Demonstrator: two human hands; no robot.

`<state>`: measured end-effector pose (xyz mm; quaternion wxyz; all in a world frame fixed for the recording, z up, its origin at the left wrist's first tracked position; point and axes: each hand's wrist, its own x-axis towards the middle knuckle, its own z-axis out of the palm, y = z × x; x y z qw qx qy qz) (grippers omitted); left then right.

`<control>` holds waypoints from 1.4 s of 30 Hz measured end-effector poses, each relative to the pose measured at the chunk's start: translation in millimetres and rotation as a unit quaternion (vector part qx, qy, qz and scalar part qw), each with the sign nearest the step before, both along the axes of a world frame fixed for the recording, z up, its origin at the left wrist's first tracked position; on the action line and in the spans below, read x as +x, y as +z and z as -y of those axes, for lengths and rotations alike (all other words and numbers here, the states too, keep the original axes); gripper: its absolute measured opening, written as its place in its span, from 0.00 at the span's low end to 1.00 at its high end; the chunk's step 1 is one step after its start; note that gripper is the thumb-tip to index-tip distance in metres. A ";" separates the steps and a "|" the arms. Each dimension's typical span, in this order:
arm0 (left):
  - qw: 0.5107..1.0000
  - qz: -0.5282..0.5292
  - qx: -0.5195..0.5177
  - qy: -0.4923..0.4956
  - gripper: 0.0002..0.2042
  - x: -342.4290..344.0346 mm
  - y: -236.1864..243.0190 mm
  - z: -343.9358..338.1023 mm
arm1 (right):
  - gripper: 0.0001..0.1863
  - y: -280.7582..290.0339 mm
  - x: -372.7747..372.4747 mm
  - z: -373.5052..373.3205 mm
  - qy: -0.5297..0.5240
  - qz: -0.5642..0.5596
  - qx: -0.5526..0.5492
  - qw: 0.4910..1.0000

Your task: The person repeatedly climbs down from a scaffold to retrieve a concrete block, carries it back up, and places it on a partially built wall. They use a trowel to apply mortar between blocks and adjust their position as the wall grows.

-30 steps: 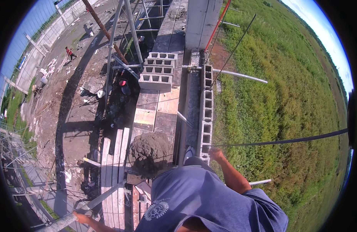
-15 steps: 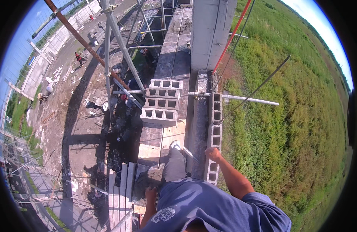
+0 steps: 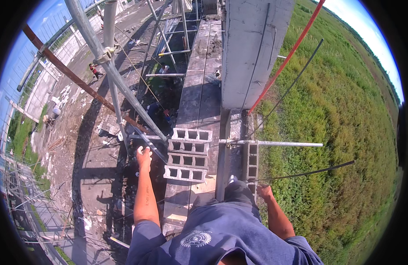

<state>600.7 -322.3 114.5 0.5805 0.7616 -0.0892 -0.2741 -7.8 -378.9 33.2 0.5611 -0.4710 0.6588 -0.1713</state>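
Observation:
My left hand reaches forward over the edge of the plank walkway, close to the scaffold poles. Its fingers are loosely bent and apart, with nothing seen in them. To its right, several grey hollow concrete blocks stand in a stack on the walkway, their cavities facing me. My right hand is low at the outer side of a row of hollow blocks laid end to end along the wall. The fingers of that hand are curled closed by the block's edge; what they grip, if anything, is hidden.
A grey concrete column rises ahead, with a red pole beside it. A horizontal pipe crosses the block row, and a dark rod sticks out over the grass. Scaffold poles stand left, above lower ground where people are.
My left hand has swung up and forward from beside the mortar at lower left. My right hand has moved from the block row's top toward its outer side. The view has shifted forward.

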 end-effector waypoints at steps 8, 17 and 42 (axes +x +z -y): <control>0.949 0.233 -0.138 0.161 0.45 115.9 113.2 197.8 | 0.15 -62.2 22.8 204.5 0.113 0.001 -0.117 0.987; 0.903 0.285 0.042 0.320 0.40 128.3 115.8 224.8 | 0.05 -92.3 125.3 380.2 0.170 0.076 -0.008 0.982; 0.795 0.173 0.090 0.574 0.18 77.4 28.7 207.5 | 0.11 -16.7 670.0 863.6 0.406 0.004 -0.056 0.912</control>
